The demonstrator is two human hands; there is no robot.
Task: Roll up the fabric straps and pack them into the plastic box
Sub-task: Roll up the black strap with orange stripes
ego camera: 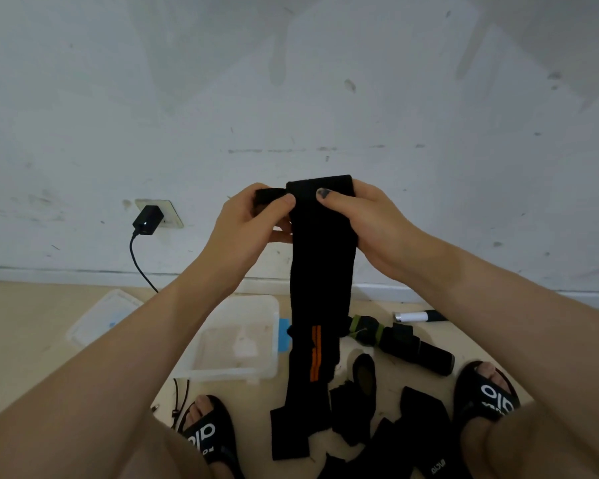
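The long black fabric strap with orange stripes [320, 271] hangs from your raised left hand [253, 219] and right hand [363, 219], thumbs and fingers of both pinching its top edge.

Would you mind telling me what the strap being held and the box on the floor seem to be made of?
The black strap looks like soft woven or knitted fabric: matte, hanging limp, orange stripes. The box seems translucent, slightly glossy plastic, since the floor shows through its walls.
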